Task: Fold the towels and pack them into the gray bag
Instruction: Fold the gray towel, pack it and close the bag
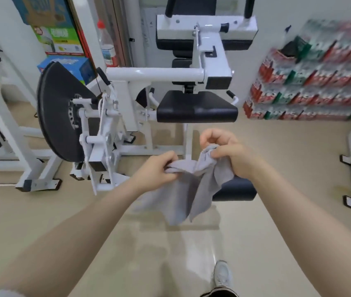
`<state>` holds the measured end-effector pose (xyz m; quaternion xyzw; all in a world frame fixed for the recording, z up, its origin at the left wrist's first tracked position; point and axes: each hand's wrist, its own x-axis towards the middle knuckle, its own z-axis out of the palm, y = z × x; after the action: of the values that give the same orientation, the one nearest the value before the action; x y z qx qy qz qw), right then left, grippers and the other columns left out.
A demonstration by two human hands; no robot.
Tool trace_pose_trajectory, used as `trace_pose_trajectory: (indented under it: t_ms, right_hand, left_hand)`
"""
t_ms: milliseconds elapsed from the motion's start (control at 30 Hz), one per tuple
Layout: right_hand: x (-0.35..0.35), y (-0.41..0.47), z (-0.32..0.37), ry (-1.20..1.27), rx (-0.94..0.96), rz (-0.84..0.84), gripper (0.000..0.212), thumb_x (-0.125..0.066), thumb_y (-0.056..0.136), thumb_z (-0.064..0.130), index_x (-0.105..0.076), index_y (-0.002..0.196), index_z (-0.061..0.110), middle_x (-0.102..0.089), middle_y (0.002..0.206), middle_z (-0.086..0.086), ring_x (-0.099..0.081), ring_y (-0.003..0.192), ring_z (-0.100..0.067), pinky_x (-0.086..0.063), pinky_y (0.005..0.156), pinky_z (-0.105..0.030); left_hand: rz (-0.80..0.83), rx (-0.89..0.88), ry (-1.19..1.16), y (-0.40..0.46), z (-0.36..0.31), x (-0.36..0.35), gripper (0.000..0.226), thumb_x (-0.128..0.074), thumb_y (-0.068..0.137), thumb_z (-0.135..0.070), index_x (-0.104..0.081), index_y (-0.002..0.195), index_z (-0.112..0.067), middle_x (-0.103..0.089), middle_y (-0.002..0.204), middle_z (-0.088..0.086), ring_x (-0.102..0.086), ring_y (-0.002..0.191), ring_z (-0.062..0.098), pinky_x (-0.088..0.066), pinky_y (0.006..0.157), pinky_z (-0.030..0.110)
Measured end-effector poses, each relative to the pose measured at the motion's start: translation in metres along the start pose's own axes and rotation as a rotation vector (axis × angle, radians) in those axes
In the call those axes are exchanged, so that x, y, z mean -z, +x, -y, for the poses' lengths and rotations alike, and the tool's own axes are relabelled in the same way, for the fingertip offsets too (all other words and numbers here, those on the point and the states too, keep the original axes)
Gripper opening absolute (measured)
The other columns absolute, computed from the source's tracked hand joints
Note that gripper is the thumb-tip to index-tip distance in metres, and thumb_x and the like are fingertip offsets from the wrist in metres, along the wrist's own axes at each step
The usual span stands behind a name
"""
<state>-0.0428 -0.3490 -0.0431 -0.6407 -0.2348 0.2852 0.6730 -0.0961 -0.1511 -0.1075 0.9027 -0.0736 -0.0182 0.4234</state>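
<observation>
Towel (pixel 183 189), gray, hangs mid-frame above the floor, bunched along its top edge. Left hand (pixel 157 168) pinches the edge at 9 o'clock, right hand (pixel 230 155) grips a wad at 2 o'clock. Looks light, limp, no stiffness, drapes freely; best taken by the corners to spread flat. Gray bag not visible.
</observation>
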Motion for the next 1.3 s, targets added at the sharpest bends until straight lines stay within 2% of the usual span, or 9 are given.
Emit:
trace_pose_trajectory:
  t_ms: [167, 400, 533, 667, 833, 900, 1000, 1167, 1300]
  right_hand:
    - [0.075, -0.039, -0.049, -0.732, -0.048, -0.376, 0.036, -0.043, 0.073, -0.013, -0.055, 0.077, 0.02, -0.057, 0.086, -0.001, -0.049, 0.082, -0.015, -0.037, 0.069, -0.016]
    - [0.195, -0.1, -0.07, -0.89, -0.01, -0.909, 0.023, -0.046, 0.085, -0.005, -0.062, 0.1, 0.002, -0.056, 0.106, -0.017, -0.055, 0.093, -0.03, -0.034, 0.073, -0.023]
    - [0.273, -0.129, -0.064, -0.97, -0.248, -0.72, 0.026, -0.046, 0.083, 0.0, -0.06, 0.103, 0.01, -0.054, 0.11, -0.012, -0.052, 0.105, -0.03, -0.037, 0.08, -0.028]
    - [0.32, -0.146, -0.036, -0.873, -0.114, -0.399, 0.035, -0.055, 0.087, 0.011, -0.051, 0.122, 0.016, -0.056, 0.127, -0.003, -0.05, 0.119, -0.016, -0.038, 0.1, -0.029]
    - [0.373, -0.14, -0.036, -0.984, 0.031, -0.523, 0.016, -0.045, 0.086, 0.006, -0.059, 0.094, 0.003, -0.063, 0.084, -0.008, -0.056, 0.084, -0.03, -0.034, 0.067, -0.031]
    - [0.396, -0.134, -0.034, -0.91, 0.114, -0.629, 0.016, -0.042, 0.08, 0.005, -0.058, 0.085, 0.001, -0.056, 0.077, -0.002, -0.05, 0.077, -0.022, -0.028, 0.062, -0.025]
    - [0.432, -0.122, -0.021, -0.718, 0.161, -0.695, 0.015, -0.045, 0.08, 0.009, -0.059, 0.082, 0.013, -0.057, 0.075, 0.009, -0.046, 0.071, -0.001, -0.035, 0.065, -0.009]
    - [0.514, -0.093, -0.007, -0.383, 0.073, -0.656, 0.033, -0.046, 0.086, -0.007, -0.054, 0.074, 0.023, -0.058, 0.075, 0.006, -0.053, 0.071, -0.005, -0.043, 0.068, -0.018]
    - [0.596, -0.062, 0.003, -0.133, -0.039, -0.58, 0.017, -0.058, 0.081, -0.002, -0.055, 0.071, 0.012, -0.058, 0.068, -0.002, -0.053, 0.062, -0.01, -0.042, 0.059, -0.02]
  left_hand:
    - [0.191, -0.014, -0.007, 0.04, -0.05, -0.045, 0.028, -0.067, 0.08, -0.019, -0.041, 0.075, -0.03, -0.048, 0.067, -0.013, -0.043, 0.058, -0.002, -0.033, 0.056, 0.014]
    - [0.348, 0.092, -0.237, 0.111, -0.133, -0.136, 0.022, -0.053, 0.09, -0.036, -0.06, 0.092, -0.015, -0.055, 0.08, -0.004, -0.05, 0.075, 0.007, -0.038, 0.07, 0.02]
    - [0.278, 0.04, -0.147, 0.161, -0.182, -0.194, 0.014, -0.057, 0.089, -0.027, -0.06, 0.084, -0.015, -0.056, 0.077, -0.003, -0.051, 0.074, 0.011, -0.039, 0.069, 0.024]
    - [0.149, -0.15, 0.115, 0.209, -0.223, -0.243, 0.006, -0.058, 0.086, -0.023, -0.062, 0.084, -0.019, -0.061, 0.076, -0.004, -0.058, 0.079, 0.019, -0.047, 0.073, 0.033]
    - [-0.1, -0.432, 0.333, 0.255, -0.262, -0.286, 0.013, -0.055, 0.089, -0.017, -0.061, 0.094, -0.008, -0.061, 0.088, 0.009, -0.057, 0.083, 0.028, -0.043, 0.069, 0.034]
    - [-0.174, -0.445, 0.211, 0.274, -0.272, -0.297, 0.012, -0.057, 0.088, -0.016, -0.059, 0.093, -0.005, -0.06, 0.082, 0.007, -0.059, 0.077, 0.023, -0.039, 0.065, 0.026]
    - [-0.083, -0.149, -0.24, 0.309, -0.277, -0.311, 0.006, -0.06, 0.087, -0.014, -0.055, 0.088, -0.011, -0.052, 0.068, -0.006, -0.048, 0.059, -0.003, -0.036, 0.057, 0.011]
    - [0.347, 0.272, -0.876, 0.404, -0.247, -0.335, 0.013, -0.059, 0.085, -0.021, -0.058, 0.073, -0.015, -0.06, 0.065, -0.002, -0.052, 0.059, 0.01, -0.036, 0.061, 0.026]
    - [0.475, 0.378, -1.088, 0.494, -0.237, -0.339, 0.019, -0.048, 0.087, -0.014, -0.066, 0.083, -0.011, -0.069, 0.075, -0.001, -0.064, 0.069, 0.01, -0.051, 0.067, 0.023]
